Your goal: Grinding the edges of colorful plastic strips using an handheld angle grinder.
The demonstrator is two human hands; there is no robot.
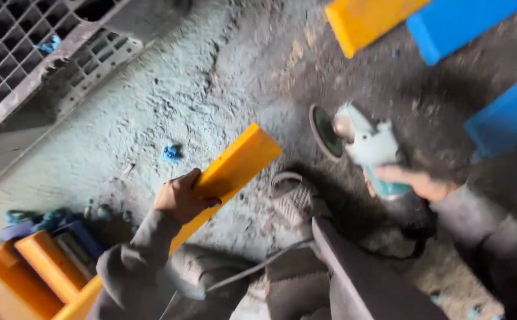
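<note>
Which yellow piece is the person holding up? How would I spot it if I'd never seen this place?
Start at the dusty grey floor in the middle of the view. Over it slants a long flat yellow bar, gripped by the left hand partway along. The other yellow piece lies untouched at the top edge beside blue blocks, and the right hand holds a pale green grinder instead.

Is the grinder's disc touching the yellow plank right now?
No, the angle grinder in the right hand is held off to the side, with bare floor between its disc and the yellow plank gripped by the left hand.
</note>
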